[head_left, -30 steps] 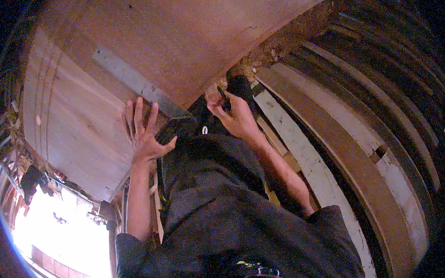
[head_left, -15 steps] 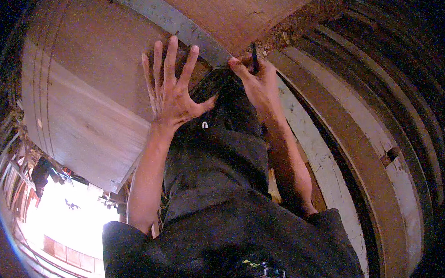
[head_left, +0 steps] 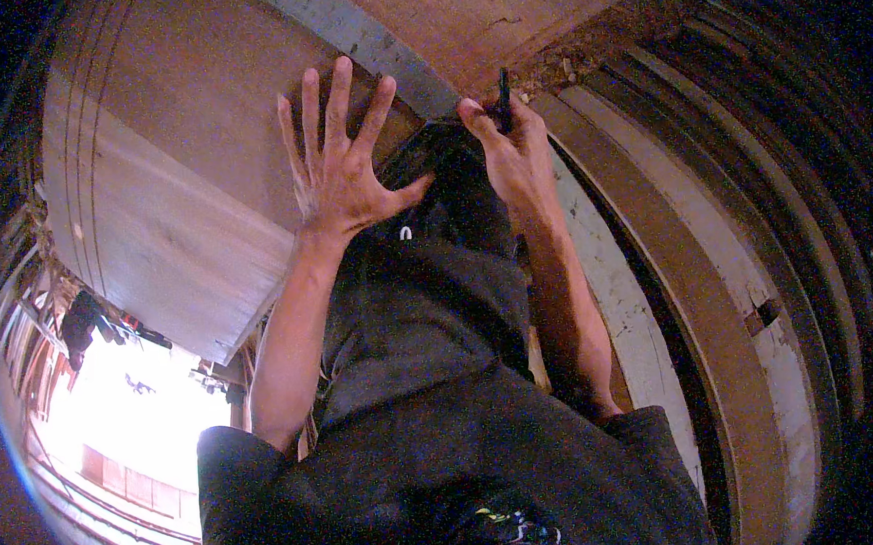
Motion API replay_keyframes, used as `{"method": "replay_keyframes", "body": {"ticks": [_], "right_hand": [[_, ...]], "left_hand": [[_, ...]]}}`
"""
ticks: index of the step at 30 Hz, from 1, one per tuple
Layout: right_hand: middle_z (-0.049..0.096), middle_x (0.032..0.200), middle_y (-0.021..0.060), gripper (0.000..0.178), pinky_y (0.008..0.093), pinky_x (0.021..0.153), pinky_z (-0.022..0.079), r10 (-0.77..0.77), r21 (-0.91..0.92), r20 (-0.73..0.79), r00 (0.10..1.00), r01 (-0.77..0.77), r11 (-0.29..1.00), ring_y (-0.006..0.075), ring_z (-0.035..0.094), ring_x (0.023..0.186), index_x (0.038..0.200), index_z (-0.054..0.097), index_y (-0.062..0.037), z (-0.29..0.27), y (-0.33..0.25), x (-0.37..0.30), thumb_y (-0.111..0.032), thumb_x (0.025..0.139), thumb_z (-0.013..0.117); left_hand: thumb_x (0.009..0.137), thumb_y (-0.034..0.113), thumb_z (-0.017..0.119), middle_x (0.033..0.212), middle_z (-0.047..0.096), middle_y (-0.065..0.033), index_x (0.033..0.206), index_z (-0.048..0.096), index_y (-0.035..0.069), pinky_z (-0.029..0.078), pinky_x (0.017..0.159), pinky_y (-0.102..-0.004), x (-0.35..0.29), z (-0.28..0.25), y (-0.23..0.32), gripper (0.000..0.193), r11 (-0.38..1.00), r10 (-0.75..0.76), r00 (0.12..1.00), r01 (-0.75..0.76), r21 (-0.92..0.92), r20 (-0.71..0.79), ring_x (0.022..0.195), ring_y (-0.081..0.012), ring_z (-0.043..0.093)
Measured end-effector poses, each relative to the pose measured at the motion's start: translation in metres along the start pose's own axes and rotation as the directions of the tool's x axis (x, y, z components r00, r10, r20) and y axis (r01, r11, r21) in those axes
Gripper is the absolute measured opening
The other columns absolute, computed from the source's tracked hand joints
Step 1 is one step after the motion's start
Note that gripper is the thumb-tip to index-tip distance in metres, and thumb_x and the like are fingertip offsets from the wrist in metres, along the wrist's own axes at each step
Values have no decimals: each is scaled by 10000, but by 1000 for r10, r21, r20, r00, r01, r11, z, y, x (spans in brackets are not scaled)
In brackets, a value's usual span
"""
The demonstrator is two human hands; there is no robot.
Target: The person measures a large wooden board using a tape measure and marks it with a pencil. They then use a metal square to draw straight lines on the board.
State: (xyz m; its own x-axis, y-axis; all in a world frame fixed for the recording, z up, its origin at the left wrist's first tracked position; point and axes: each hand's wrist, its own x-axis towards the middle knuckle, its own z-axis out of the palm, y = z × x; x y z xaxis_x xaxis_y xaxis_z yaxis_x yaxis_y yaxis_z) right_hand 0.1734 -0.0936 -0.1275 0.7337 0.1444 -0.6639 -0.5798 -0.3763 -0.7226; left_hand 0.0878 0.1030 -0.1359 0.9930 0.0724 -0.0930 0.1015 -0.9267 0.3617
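My left hand (head_left: 343,174) is held palm-down with all its fingers spread wide, and nothing is in it. Below it lies a broad brown wooden board (head_left: 205,97); whether the fingertips touch it I cannot tell. My right hand (head_left: 517,157) is closed round a short, thin black stick-like object (head_left: 504,86), which stands up between thumb and fingers. Its lower part is hidden in the grip, so its exact kind does not show. The right thumb is near the end of a grey strip (head_left: 373,41) running along the board's edge.
A reddish-brown panel (head_left: 484,12) lies beyond the strip, with crumbly debris (head_left: 559,67) along its edge. Several long planks (head_left: 688,232) are stacked on the right, one with a square notch (head_left: 764,315). Bright daylight enters at the lower left.
Both hands have shifted slightly up in the picture, the right one also a little to the right. More of the black stick shows above the right hand. The left fingers stay spread.
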Motion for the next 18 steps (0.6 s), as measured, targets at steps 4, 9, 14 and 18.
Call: {"method": "replay_keyframes", "body": {"ticks": [4,9,14,18], "right_hand": [[693,797,52,303,338,707,499,-181,-20,-57,982,181,983,150,606,743,950,687,-19,4,13,6,-315,996,738],[718,947,15,251,309,825,484,-43,2,16,999,43,999,128,619,873,1052,717,-38,0,8,7,-281,999,747],[727,1020,-4,284,294,880,475,-13,-30,36,999,14,999,120,624,925,1119,731,-43,-2,0,5,-300,999,754],[728,1022,-1,324,295,888,475,-10,-3,35,999,10,1000,124,626,930,1145,728,-40,-1,-2,4,-327,998,755]], "left_hand": [[700,888,640,1753,222,-98,1638,379,379,53,1266,-684,2,2,-2,1099,1000,7,1000,-8,-17,-21,1606,-423,152],[687,871,688,1739,240,-146,1618,432,320,57,1273,-667,3,1,-2,1112,1000,17,1000,-17,14,-14,1599,-429,165],[684,888,674,1741,232,-150,1619,430,313,43,1276,-665,5,-1,-1,1124,1000,7,1000,-8,30,17,1598,-434,161],[689,902,653,1742,228,-145,1623,421,315,38,1277,-665,4,1,-2,1126,999,16,1000,-16,38,4,1598,-432,159]]}}
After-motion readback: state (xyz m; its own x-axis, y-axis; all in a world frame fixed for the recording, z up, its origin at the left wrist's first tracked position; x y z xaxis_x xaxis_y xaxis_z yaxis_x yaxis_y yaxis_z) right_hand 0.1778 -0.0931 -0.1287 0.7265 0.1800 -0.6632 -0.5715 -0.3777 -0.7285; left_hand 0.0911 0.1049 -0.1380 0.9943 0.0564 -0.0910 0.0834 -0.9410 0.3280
